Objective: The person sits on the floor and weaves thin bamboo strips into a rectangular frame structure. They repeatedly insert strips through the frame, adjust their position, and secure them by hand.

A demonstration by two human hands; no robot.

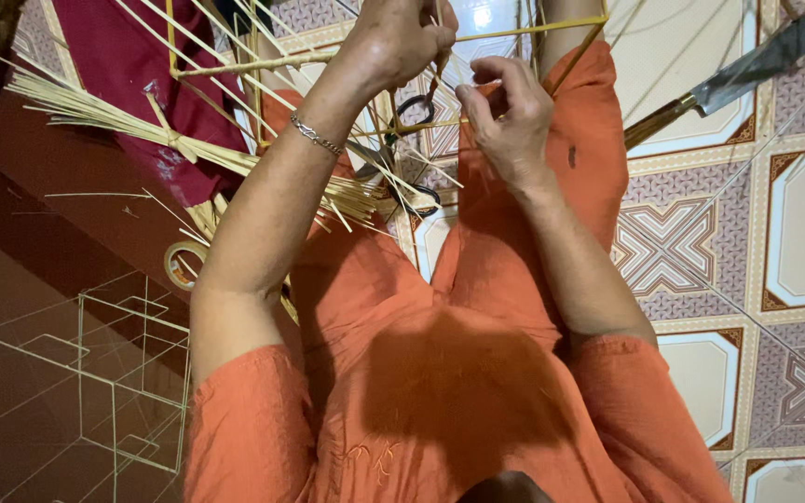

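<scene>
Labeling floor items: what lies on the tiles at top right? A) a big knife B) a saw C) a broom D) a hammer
A: a big knife with a broad metal blade and wooden handle lies on the patterned tiles, apart from both hands.

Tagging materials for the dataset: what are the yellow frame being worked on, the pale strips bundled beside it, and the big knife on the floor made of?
Yellow rod frame: probably coated metal wire, thin and straight. Pale bundled strips: likely split bamboo or reed, matte, fibrous. Large knife: dull grey steel blade, apparently wooden handle.

Thin yellow-coated wire frame [393, 47], dry matt straw strips [132, 126], glossy patterned floor tiles [794, 233], soft orange cloth garment [440, 373].
</scene>
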